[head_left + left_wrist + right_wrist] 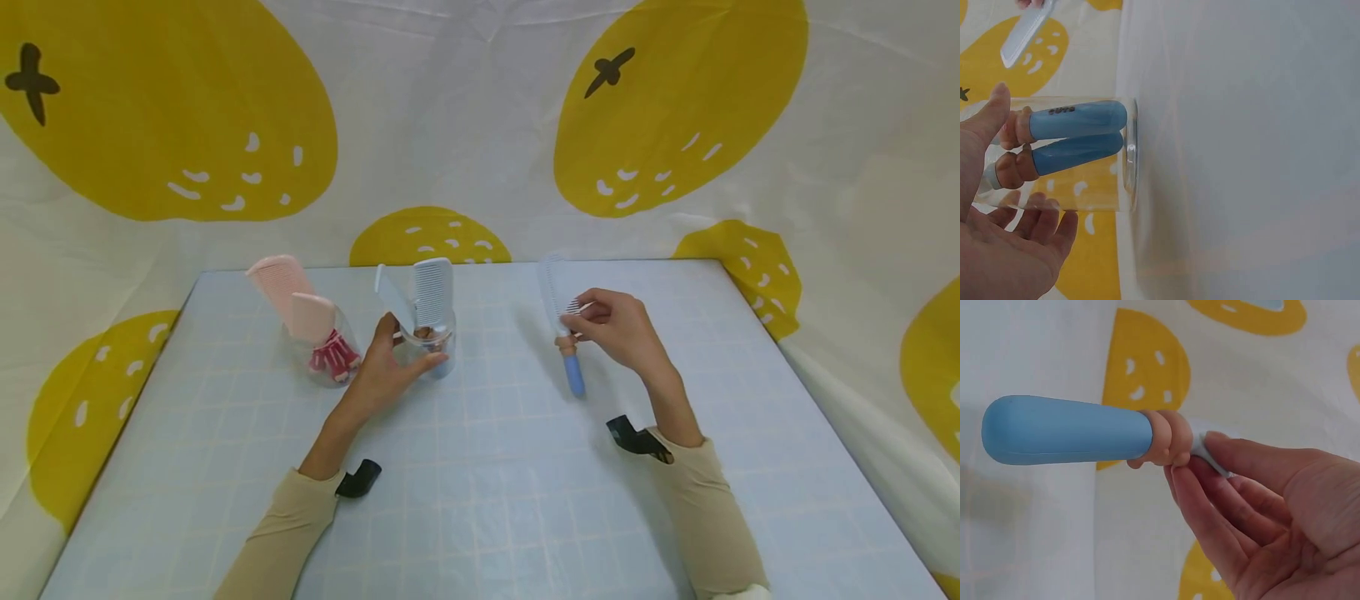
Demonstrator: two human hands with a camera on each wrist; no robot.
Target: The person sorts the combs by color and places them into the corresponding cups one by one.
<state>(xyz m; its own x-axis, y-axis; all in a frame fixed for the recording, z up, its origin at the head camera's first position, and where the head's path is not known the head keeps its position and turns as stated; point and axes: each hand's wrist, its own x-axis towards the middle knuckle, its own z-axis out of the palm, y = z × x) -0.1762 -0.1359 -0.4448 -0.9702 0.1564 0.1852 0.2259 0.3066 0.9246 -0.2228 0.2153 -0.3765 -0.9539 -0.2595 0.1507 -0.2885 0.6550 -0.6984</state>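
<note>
My left hand (384,373) grips a clear jar (449,340) from its left side, thumb in front and fingers around the back. Two light blue combs stand in the jar, one comb (432,292) facing the camera. Their blue handles (1079,122) with brown bands show through the jar wall in the left wrist view. My right hand (621,332) pinches a third blue comb (574,375) just above its brown band. That comb is held above the table, teeth end up and the rounded blue handle (1072,431) pointing down.
Left of my left hand a second clear jar (345,325) leans or stands at a tilt, with pink combs (283,283) and red-and-white striped handles in it. The light blue checked table (480,500) ends at a white cloth (480,167) printed with yellow shapes.
</note>
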